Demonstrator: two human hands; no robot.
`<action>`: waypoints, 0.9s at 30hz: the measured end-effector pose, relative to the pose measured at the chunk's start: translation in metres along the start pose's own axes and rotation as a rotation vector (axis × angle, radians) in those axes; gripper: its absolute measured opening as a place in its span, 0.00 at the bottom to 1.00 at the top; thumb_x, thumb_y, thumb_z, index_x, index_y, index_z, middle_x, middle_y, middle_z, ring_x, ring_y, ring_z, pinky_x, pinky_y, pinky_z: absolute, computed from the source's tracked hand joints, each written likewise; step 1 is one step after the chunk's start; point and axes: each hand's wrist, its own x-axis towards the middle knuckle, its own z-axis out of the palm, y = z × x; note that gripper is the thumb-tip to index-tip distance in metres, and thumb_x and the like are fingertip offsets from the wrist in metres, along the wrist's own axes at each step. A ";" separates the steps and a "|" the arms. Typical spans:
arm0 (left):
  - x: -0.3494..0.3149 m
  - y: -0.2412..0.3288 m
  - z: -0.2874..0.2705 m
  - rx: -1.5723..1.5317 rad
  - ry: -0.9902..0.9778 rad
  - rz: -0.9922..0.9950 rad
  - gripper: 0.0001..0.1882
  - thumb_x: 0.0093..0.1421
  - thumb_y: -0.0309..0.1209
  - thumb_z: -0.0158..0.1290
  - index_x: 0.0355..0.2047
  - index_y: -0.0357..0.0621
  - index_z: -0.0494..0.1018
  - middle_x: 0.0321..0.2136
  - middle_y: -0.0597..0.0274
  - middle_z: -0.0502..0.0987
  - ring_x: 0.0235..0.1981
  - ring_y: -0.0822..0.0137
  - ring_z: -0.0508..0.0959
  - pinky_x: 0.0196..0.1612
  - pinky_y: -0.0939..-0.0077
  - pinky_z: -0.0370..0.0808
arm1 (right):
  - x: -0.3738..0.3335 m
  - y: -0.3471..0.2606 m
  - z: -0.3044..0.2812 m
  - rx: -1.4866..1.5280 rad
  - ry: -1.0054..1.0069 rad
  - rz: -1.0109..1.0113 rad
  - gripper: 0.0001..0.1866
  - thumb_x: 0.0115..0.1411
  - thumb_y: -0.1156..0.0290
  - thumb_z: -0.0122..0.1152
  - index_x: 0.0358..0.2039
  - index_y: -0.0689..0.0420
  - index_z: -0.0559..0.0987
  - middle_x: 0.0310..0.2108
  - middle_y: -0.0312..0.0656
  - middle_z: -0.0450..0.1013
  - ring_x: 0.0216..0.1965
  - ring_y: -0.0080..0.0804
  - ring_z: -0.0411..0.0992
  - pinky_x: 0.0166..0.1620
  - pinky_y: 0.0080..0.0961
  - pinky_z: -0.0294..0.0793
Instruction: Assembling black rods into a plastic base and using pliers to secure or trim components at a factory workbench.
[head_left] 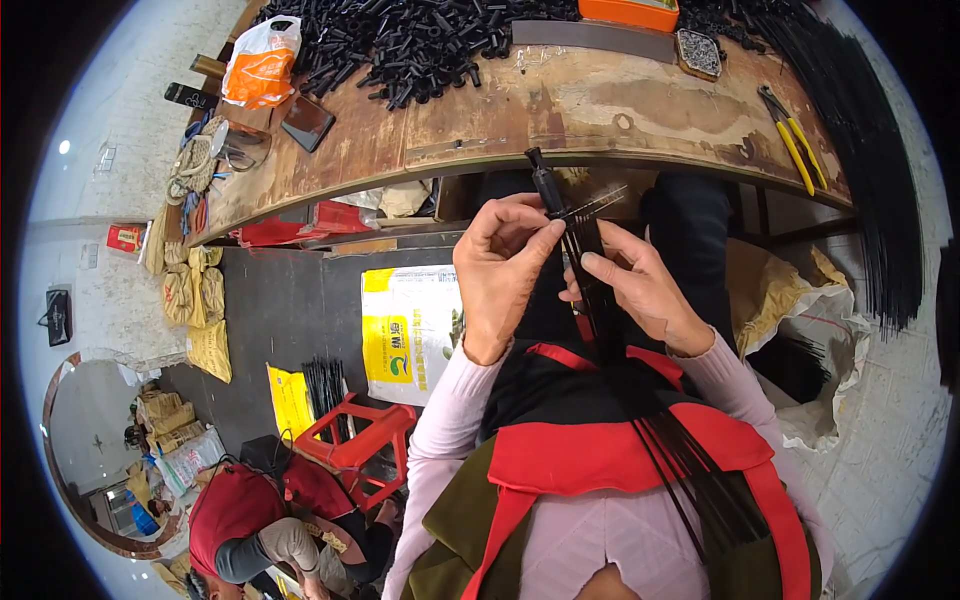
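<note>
My left hand [500,275] is closed with thumb and forefinger pinched at the lower end of a black tubular plastic piece [544,183], which has a flared top. Thin black rods [690,455] run in a bundle from there down across my lap and chest. Around the middle of this bundle, just below the tube, the fingers of my right hand [640,285] are curled. Some fine, pale-looking ends [595,202] stick out to the right between the two hands. How the rods meet the tube is hidden by my fingers.
On the wooden bench [620,120] ahead lie a heap of black tubular pieces [410,50], yellow-handled pliers [792,140], a small box of metal bits [698,52] and a phone [307,124]. Long black rods [880,180] hang over its right end. Another person [260,520] sits lower left.
</note>
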 end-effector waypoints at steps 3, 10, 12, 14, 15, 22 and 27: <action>0.005 -0.002 -0.003 -0.107 0.000 0.007 0.17 0.54 0.16 0.61 0.44 0.36 0.71 0.44 0.55 0.77 0.42 0.70 0.80 0.47 0.79 0.77 | 0.001 0.002 -0.002 0.007 -0.012 -0.021 0.18 0.68 0.71 0.52 0.56 0.62 0.69 0.37 0.39 0.73 0.37 0.25 0.74 0.46 0.35 0.79; 0.018 -0.013 -0.014 -0.558 -0.243 -0.228 0.28 0.54 0.17 0.60 0.55 0.38 0.65 0.47 0.50 0.77 0.49 0.61 0.78 0.55 0.69 0.74 | 0.006 0.004 -0.009 0.117 -0.117 0.016 0.19 0.67 0.69 0.53 0.56 0.62 0.69 0.38 0.40 0.72 0.38 0.27 0.74 0.47 0.37 0.79; 0.020 -0.016 -0.016 -0.614 -0.295 -0.251 0.27 0.55 0.18 0.60 0.55 0.37 0.65 0.48 0.50 0.77 0.49 0.61 0.78 0.56 0.69 0.73 | 0.006 0.003 -0.007 0.139 -0.128 0.032 0.19 0.67 0.69 0.54 0.56 0.62 0.69 0.38 0.40 0.72 0.39 0.28 0.74 0.47 0.38 0.79; 0.022 -0.014 -0.014 -0.465 -0.295 -0.233 0.23 0.57 0.19 0.59 0.53 0.35 0.68 0.47 0.50 0.77 0.48 0.65 0.78 0.54 0.72 0.74 | 0.005 0.002 -0.006 0.070 -0.085 -0.001 0.18 0.67 0.70 0.53 0.55 0.62 0.69 0.37 0.40 0.72 0.39 0.28 0.74 0.47 0.38 0.79; 0.021 -0.009 -0.016 -0.240 -0.262 -0.216 0.19 0.57 0.19 0.59 0.50 0.34 0.71 0.45 0.52 0.79 0.46 0.68 0.78 0.53 0.74 0.74 | 0.005 -0.001 -0.003 0.072 -0.084 -0.008 0.18 0.67 0.70 0.53 0.55 0.62 0.69 0.37 0.40 0.72 0.39 0.28 0.74 0.47 0.38 0.79; 0.012 0.017 -0.017 -0.044 -0.193 0.024 0.15 0.57 0.18 0.59 0.45 0.35 0.73 0.38 0.62 0.79 0.38 0.72 0.78 0.44 0.79 0.76 | 0.008 -0.004 0.014 -0.103 -0.042 -0.236 0.16 0.67 0.73 0.51 0.54 0.63 0.69 0.38 0.39 0.73 0.39 0.26 0.74 0.48 0.27 0.75; 0.004 0.020 -0.015 -0.240 -0.283 -0.057 0.16 0.59 0.23 0.58 0.48 0.36 0.71 0.37 0.63 0.77 0.35 0.72 0.78 0.37 0.79 0.77 | 0.010 0.009 0.015 -0.220 0.090 -0.343 0.14 0.65 0.77 0.52 0.51 0.63 0.69 0.39 0.38 0.73 0.41 0.24 0.72 0.48 0.21 0.71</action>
